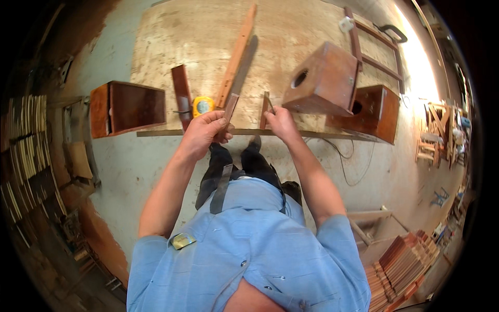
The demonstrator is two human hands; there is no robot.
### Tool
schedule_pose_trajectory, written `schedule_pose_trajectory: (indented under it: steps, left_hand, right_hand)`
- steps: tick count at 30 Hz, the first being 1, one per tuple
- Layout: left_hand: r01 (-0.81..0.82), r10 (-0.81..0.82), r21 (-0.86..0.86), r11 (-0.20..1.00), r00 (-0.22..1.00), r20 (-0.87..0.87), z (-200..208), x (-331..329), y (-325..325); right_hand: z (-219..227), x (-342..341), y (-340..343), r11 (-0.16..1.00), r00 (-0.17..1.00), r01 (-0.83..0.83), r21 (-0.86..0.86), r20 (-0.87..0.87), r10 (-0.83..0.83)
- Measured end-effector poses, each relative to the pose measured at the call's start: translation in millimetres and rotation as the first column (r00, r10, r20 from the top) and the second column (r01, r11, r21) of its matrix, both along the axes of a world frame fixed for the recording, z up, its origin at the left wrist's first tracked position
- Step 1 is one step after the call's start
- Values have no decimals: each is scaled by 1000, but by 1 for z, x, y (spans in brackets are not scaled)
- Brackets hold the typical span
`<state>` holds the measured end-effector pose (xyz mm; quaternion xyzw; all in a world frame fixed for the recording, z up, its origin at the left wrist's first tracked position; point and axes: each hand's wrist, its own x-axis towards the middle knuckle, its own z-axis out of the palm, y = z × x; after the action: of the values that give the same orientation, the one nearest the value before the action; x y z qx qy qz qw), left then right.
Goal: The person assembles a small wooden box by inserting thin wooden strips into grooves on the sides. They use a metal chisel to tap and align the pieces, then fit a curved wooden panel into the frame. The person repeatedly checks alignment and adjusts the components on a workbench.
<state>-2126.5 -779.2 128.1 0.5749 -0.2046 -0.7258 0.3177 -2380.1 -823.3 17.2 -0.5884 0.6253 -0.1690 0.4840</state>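
Between the thumb and fingers of my left hand (204, 133) is a short, narrow wooden strip (232, 106), tilted upward over the table's near edge. My right hand (281, 124) is closed at the same edge, its fingertips pinching something thin that I cannot make out. Beside those fingertips a short reddish-brown wood piece (264, 115) stands at the edge. A yellow tape measure (202, 107) lies just beyond my left hand. To its left rests a dark reddish-brown board (181, 92), and a long wooden batten (238, 54) stretches away across the table.
The plywood table (171, 41) carries a wooden box (136, 108) at the left. On the right are a tilted box with a round hole (325, 78), another holed box (375, 112) and a wooden frame (378, 65). Stacked wood strips (403, 270) lie at the lower right, near a cable (343, 156).
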Motion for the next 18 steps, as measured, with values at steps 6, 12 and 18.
schedule_pose_trajectory:
  steps: [6,12,18]
  left_hand:
    - [-168,178,-231,958,984,25,40,26,28]
    - [744,628,-608,278,338,701,84,49,34]
    - [855,696,-496,152,264,668,100,90,43]
  right_hand:
    - [56,43,-9,977,995,24,212,88,-43]
    - [191,97,1,764,689,-226,605,653,-314]
    - [205,131,8,728,749,-395,561,655,-98]
